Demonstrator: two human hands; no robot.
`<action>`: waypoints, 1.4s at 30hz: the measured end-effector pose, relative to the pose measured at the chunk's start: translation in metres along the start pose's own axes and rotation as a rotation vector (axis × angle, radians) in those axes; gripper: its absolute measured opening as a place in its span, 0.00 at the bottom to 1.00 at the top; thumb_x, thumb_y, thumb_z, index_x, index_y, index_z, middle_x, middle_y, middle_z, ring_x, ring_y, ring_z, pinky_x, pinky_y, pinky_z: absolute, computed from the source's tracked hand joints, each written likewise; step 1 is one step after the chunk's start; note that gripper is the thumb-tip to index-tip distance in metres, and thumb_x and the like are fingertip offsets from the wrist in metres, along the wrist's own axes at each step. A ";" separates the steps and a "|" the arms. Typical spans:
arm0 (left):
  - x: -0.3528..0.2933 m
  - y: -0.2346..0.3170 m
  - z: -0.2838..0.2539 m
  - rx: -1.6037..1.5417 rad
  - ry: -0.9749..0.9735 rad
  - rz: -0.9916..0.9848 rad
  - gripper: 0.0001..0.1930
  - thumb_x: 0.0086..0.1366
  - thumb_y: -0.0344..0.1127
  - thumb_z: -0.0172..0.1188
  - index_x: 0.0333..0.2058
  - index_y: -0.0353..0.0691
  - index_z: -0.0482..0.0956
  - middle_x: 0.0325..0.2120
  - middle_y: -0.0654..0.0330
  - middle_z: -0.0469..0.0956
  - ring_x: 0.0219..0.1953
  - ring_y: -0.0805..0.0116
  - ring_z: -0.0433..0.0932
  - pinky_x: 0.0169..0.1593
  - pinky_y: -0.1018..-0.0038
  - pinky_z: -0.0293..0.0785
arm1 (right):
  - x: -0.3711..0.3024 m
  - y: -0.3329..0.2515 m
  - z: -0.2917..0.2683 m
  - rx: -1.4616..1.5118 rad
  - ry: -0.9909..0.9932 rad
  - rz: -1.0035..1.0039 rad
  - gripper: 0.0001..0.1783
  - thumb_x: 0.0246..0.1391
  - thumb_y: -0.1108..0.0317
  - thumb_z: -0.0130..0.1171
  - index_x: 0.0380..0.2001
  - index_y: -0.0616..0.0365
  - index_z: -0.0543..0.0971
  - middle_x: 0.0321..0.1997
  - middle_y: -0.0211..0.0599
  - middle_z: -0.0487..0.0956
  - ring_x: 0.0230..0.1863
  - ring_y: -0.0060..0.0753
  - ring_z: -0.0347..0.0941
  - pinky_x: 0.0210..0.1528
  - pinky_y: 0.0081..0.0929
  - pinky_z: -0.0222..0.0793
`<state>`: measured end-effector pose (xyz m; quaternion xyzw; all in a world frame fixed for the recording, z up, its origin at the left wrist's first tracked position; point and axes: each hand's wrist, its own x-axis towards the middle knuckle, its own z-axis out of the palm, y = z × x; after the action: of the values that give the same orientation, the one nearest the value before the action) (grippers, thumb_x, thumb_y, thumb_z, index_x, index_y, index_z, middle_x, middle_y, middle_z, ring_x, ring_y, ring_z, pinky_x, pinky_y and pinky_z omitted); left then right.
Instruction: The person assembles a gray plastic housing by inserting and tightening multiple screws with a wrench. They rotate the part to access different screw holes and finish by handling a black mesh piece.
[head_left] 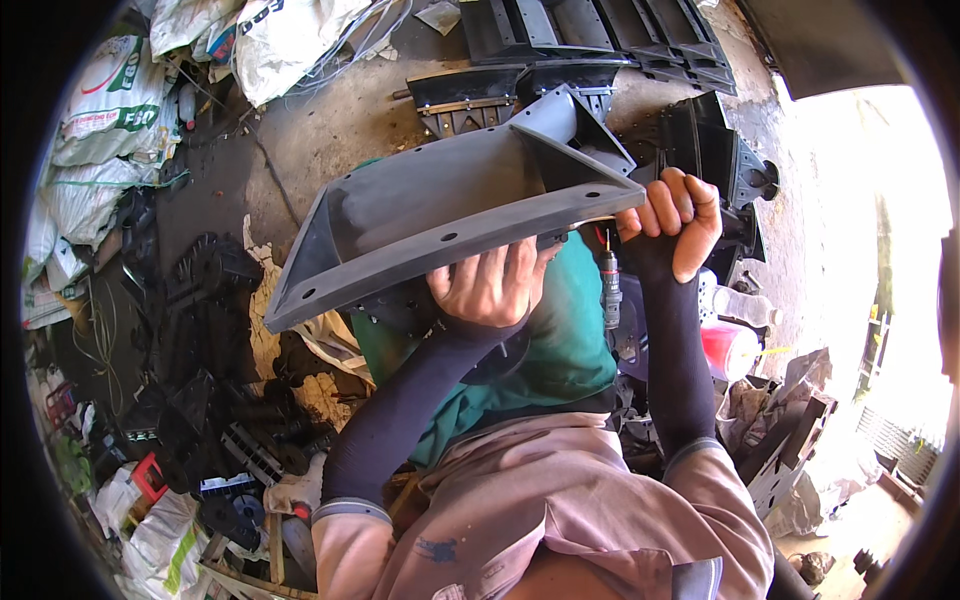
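1. workpiece: a grey moulded part (440, 200), trough-shaped, with a flat near flange and three visible flange holes. it is raised over the green cloth (575, 310) on the person's lap, its flange slanting up from left to right.
2. left hand (490, 285): grasping the grey moulded part at the middle of the near flange; back of the hand faces the camera, fingertips hidden behind the flange.
3. right hand (675, 220): clenched at the right end of the flange, fingers curled. whether an object is enclosed cannot be told.
4. sleeves: a dark sleeve (400, 410) covers each forearm.
5. slim tool (611, 290): metallic, lengthwise to the view, just beside the right edge of the green cloth, below the flange.
6. concrete floor (320, 140), far edge: black ribbed mouldings (590, 30) lie here; a bolted black part (465, 100) lies nearer, just beyond the workpiece.
7. concrete floor, right edge: a clear bottle (745, 306) lies near the right forearm, just beside a cup of red liquid (728, 348) with a yellow straw. crumpled brown paper (795, 385) lies nearer the person.
8. concrete floor, left edge: white sacks (110, 110) are heaped toward the far left corner; dark parts (205, 275) are piled nearer the person.
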<state>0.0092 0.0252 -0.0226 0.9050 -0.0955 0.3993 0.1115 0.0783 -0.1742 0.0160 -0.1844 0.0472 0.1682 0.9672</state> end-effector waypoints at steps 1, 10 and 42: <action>0.000 0.000 0.000 -0.003 0.016 0.002 0.16 0.64 0.53 0.63 0.40 0.49 0.84 0.37 0.64 0.83 0.41 0.65 0.80 0.56 0.60 0.61 | -0.001 0.001 0.002 -0.061 0.021 -0.010 0.23 0.55 0.56 0.49 0.11 0.44 0.55 0.09 0.22 0.51 0.17 0.24 0.48 0.28 0.29 0.53; -0.003 0.005 0.002 0.072 -0.065 0.003 0.14 0.62 0.52 0.63 0.41 0.51 0.81 0.37 0.69 0.81 0.41 0.70 0.79 0.53 0.60 0.62 | -0.039 0.071 0.064 -1.077 0.041 -0.526 0.21 0.56 0.56 0.47 0.16 0.59 0.66 0.14 0.28 0.62 0.18 0.25 0.55 0.26 0.26 0.53; -0.007 0.001 0.001 -0.032 0.036 -0.009 0.16 0.64 0.51 0.62 0.42 0.47 0.85 0.40 0.64 0.84 0.43 0.64 0.81 0.55 0.61 0.64 | -0.014 0.008 0.028 -0.106 -0.015 -0.114 0.22 0.57 0.57 0.45 0.12 0.44 0.54 0.11 0.23 0.51 0.17 0.24 0.45 0.28 0.29 0.50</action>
<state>0.0048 0.0244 -0.0278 0.8961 -0.0959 0.4135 0.1296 0.0631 -0.1608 0.0410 -0.2366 0.0206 0.1167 0.9643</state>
